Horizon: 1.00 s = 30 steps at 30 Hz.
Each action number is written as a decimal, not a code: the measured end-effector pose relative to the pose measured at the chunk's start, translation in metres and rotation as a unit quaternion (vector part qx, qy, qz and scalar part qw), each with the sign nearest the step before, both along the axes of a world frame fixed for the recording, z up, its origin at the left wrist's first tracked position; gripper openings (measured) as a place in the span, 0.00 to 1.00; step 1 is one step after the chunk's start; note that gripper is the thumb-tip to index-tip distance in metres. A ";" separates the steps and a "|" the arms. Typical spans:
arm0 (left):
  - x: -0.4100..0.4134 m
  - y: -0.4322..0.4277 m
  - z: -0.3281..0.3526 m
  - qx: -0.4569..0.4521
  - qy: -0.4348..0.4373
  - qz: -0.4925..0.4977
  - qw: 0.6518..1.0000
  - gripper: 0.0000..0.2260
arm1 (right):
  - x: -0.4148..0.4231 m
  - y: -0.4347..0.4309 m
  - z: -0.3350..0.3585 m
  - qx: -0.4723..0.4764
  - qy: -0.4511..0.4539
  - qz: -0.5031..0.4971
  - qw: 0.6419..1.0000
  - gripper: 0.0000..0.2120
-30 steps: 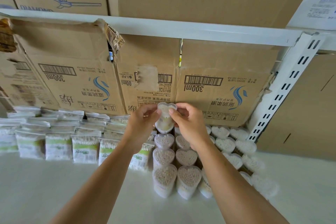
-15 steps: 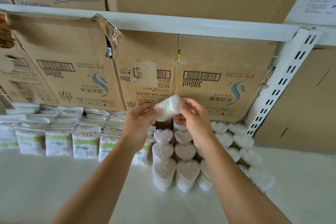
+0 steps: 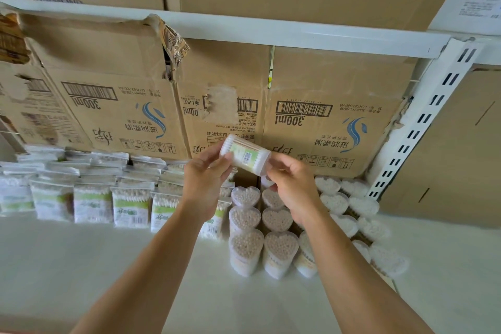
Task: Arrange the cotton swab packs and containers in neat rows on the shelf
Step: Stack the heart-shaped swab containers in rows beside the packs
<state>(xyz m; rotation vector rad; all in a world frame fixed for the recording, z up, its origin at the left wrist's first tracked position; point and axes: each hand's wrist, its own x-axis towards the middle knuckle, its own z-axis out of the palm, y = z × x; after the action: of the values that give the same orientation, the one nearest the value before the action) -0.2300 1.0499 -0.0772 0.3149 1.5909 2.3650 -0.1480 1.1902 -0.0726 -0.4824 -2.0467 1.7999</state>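
Aloft, barcode-labelled container in pinch of left hand and right hand, "300ml" cartons behind

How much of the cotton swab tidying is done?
Mostly done, it seems. The bagged swab packs stand in rows on the white shelf, and the heart-shaped containers line up beside them. The left hand and right hand hold a labelled container sideways above those rows; it needs a spot. The whiter containers look crooked.
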 end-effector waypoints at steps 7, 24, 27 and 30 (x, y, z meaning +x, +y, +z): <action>0.001 0.005 -0.001 -0.145 0.115 0.101 0.978 0.11 | -0.001 0.000 0.007 -0.011 0.006 0.002 1.000 0.11; -0.005 0.007 0.003 -0.075 0.030 -0.004 0.997 0.05 | -0.019 -0.001 0.007 0.091 -0.028 0.038 0.995 0.17; -0.007 0.005 -0.001 -0.106 0.048 0.006 0.993 0.06 | -0.022 -0.002 0.005 0.083 -0.014 0.018 0.996 0.10; -0.010 0.006 -0.006 -0.155 0.068 0.030 0.985 0.07 | -0.027 0.000 0.002 0.092 -0.019 -0.009 0.996 0.05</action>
<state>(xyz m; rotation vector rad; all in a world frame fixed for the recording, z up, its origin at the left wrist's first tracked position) -0.2405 1.0560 -0.0828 0.3724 2.0229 2.1305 -0.1748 1.1898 -0.0702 -0.4821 -2.2013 1.5835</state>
